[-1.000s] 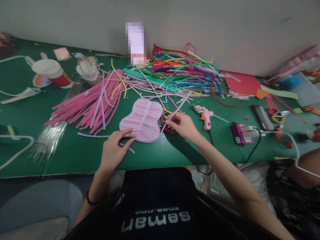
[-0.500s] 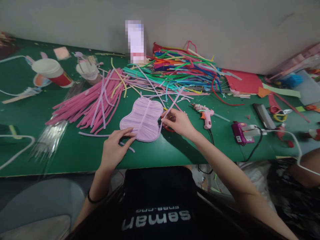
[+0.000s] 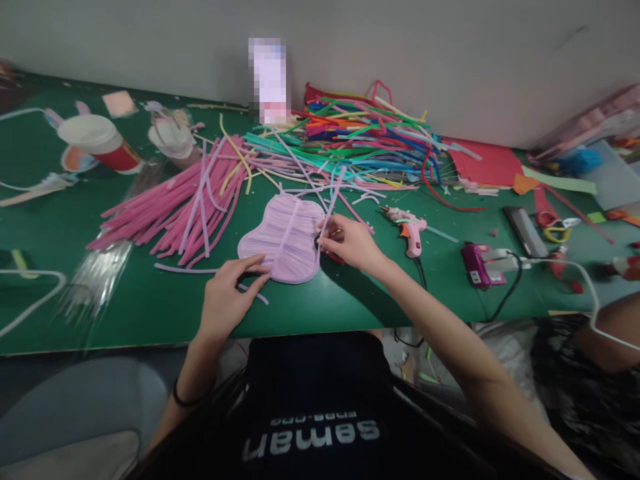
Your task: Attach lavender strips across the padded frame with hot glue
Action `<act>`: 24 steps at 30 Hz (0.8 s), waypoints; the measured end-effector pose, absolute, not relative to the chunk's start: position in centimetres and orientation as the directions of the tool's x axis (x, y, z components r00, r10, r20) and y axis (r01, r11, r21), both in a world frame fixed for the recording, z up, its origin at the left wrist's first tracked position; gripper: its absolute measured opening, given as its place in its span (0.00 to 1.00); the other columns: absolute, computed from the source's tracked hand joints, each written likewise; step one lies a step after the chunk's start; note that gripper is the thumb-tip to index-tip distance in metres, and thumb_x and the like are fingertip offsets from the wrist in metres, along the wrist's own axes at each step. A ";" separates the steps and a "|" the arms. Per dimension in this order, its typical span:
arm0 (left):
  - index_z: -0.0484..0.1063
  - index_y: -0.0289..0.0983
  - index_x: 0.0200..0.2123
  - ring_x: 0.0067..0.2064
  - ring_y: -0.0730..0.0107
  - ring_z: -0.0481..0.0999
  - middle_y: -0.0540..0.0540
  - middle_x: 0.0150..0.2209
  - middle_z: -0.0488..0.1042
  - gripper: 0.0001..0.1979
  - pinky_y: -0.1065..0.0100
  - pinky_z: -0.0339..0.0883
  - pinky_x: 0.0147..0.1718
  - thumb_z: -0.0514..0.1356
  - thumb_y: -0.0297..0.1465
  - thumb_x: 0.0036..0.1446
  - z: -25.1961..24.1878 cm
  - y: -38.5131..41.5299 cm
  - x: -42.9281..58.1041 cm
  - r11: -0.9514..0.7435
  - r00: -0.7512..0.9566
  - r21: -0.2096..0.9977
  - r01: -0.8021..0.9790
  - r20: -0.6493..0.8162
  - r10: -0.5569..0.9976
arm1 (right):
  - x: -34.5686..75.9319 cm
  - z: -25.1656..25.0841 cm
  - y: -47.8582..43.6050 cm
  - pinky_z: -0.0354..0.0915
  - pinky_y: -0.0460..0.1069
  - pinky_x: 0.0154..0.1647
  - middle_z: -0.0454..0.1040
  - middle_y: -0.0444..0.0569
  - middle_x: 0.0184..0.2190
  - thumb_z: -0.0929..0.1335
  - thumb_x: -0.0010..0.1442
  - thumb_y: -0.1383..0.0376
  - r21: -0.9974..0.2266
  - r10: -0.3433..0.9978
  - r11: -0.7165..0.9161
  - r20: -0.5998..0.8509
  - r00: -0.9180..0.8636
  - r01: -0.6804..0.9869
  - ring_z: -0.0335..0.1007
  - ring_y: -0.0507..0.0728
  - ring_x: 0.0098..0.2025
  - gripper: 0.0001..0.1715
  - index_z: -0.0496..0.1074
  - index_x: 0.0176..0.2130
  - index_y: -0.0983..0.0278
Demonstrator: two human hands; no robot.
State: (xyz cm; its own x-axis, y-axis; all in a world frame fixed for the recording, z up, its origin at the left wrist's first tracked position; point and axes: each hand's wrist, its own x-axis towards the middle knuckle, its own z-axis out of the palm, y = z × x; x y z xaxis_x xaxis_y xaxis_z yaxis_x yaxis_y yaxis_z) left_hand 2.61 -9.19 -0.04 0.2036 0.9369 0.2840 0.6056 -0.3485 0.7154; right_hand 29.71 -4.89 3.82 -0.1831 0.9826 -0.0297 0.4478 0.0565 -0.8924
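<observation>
A flat lilac butterfly-like shape [image 3: 285, 237] made of pipe cleaners lies on the green table, with a raised strip down its middle. My left hand [image 3: 234, 287] pinches its lower left edge between thumb and fingers. At the right edge, my right hand [image 3: 353, 243] pinches a lilac pipe cleaner [image 3: 337, 191] against the rim, and its free end sticks up and away from me. Another lilac pipe cleaner [image 3: 185, 269] passes under or behind my left hand, whose fingers hide part of it. Something with red and yellow parts is mostly covered by my right hand.
A pink glue gun [image 3: 412, 233] lies right of my right hand, its cord running off the front edge. Pink pipe cleaners [image 3: 165, 207] and a mixed-colour pile [image 3: 370, 140] spread behind. A lidded cup [image 3: 100, 143] stands left; a purple power adapter [image 3: 476, 263] and scissors [image 3: 556, 230] are right.
My right hand has shifted slightly left, and the free end of its pipe cleaner has swung left and more upright. My left hand keeps its hold on the lilac shape.
</observation>
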 end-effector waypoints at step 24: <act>0.75 0.43 0.51 0.49 0.63 0.77 0.51 0.40 0.82 0.16 0.60 0.68 0.53 0.64 0.36 0.59 0.2 -9.2 2.7 -0.332 0.201 0.721 0.608 0.264 0.943 | 29.8 3.2 -2.9 0.65 0.48 0.37 0.76 0.44 0.30 0.68 0.54 0.70 -0.794 0.932 0.235 0.021 -0.361 0.561 0.71 0.51 0.32 0.06 0.72 0.36 0.65</act>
